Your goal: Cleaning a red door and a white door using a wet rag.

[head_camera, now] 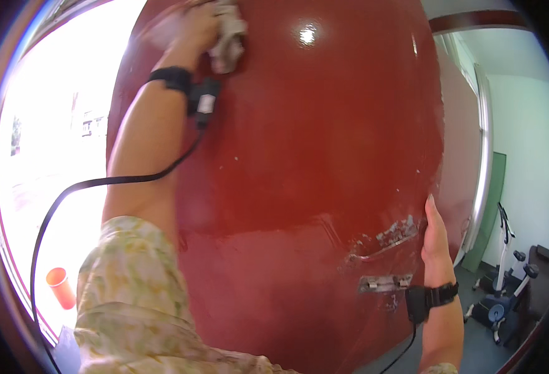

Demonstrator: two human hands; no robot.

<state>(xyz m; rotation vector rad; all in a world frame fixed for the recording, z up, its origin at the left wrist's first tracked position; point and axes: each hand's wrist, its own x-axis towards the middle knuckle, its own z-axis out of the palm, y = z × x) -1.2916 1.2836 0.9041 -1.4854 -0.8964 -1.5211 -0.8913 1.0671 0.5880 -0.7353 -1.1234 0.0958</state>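
A red painted door (pixel 302 154) fills the middle of the view, its surface glossy. My left hand (pixel 195 25) is raised to the upper left of the door, blurred, and grips a pale crumpled cloth (pixel 228 39) that lies against the paint. At the door's right edge, my right hand (pixel 435 233) holds the panel, thumb pointing up and fingers hidden behind the edge. Left of that hand is a scraped patch (pixel 396 232) with bare grey spots. Below it sits a metal latch plate (pixel 384 283).
Black cables run from the wrist-worn devices (pixel 204 100) (pixel 419 303). An orange bucket-like container (pixel 61 287) stands outside the bright doorway at left. At right are exercise bikes (pixel 496 304), a dark padded bench (pixel 538 276) and a green board (pixel 489 215) by the wall.
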